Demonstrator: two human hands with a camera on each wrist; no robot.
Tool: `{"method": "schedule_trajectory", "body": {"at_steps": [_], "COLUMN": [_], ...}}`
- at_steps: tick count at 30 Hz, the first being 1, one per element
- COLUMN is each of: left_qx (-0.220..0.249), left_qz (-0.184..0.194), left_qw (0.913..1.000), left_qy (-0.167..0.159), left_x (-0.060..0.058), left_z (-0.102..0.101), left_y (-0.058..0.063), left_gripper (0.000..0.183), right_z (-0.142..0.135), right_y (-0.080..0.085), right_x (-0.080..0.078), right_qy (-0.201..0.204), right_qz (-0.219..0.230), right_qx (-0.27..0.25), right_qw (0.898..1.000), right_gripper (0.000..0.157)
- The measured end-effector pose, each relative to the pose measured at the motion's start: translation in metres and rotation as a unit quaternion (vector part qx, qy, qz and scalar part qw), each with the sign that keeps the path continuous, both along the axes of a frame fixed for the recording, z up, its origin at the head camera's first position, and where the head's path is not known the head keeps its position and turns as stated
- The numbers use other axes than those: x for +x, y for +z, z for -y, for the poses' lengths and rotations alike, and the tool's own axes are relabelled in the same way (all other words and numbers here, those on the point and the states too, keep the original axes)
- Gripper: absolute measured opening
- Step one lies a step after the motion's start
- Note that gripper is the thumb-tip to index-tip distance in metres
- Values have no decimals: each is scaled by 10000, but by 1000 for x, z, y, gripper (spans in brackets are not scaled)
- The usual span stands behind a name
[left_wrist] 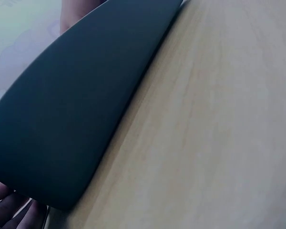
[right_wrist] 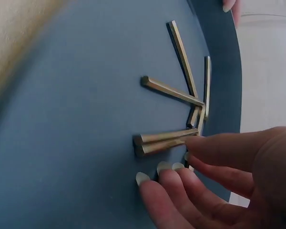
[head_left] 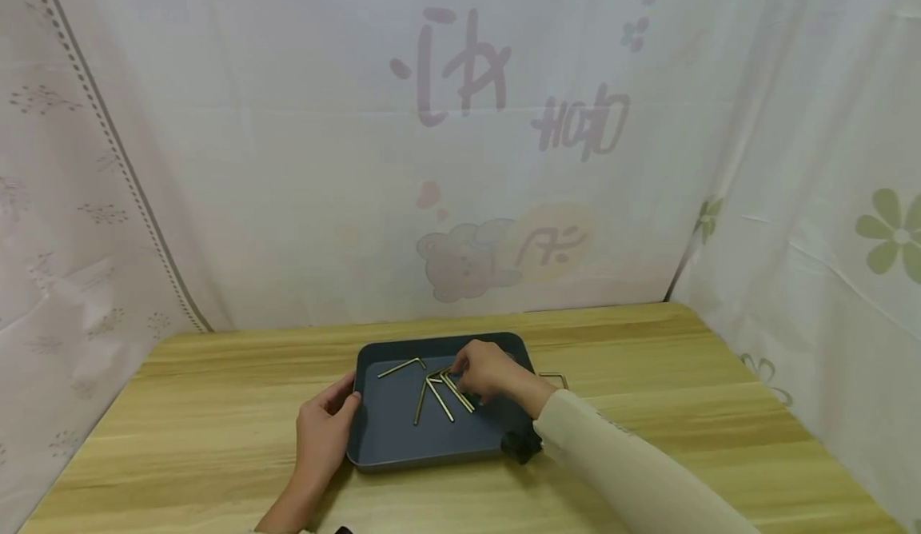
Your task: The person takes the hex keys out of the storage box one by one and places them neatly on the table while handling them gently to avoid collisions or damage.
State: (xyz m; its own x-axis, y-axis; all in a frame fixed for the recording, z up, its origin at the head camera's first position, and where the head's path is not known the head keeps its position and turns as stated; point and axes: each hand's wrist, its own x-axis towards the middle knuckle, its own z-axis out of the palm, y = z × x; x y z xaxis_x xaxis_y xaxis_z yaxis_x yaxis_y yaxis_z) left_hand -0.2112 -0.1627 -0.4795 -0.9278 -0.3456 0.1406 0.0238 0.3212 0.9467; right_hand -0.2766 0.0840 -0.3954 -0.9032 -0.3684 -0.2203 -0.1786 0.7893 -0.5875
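A dark blue-grey rectangular tray (head_left: 403, 450) sits on the table with several brass-coloured L-shaped hex keys (head_left: 442, 402) fanned out inside. My left hand (head_left: 321, 430) grips the tray's left side, thumb over the rim and fingers along the outer wall; a few of its fingertips (left_wrist: 31, 217) show at the tray's corner in the left wrist view. Inside the tray, my right hand (head_left: 485, 370) pinches at the bent end of a hex key (right_wrist: 164, 144) between thumb and index finger. Its other fingers curl close over the tray floor. A lone hex key (head_left: 399, 368) lies near the back left.
Another hex key (head_left: 554, 376) lies on the wood-grain table (head_left: 647, 406) just right of the tray. A black wrist camera (head_left: 521, 444) hangs under the right wrist, overlapping the tray's front right corner. Printed white curtains (head_left: 309, 158) enclose the table's back and sides.
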Motion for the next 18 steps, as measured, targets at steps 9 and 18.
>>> {"method": "schedule_trajectory", "body": {"at_steps": [9,18], "left_qx": [-13,38], "left_qz": [74,27], "left_qw": [10000,10000], "left_qy": [6,-50], "left_x": [1,0], "left_z": [1,1], "left_y": [0,0], "left_gripper": [36,37], "right_z": [5,8], "right_y": [-3,-6], "right_x": [0,0], "right_qy": [-44,-111], "right_qz": [-272,-321], "right_qx": [246,587], "right_qw": [9993,9977], "right_gripper": [26,33]}}
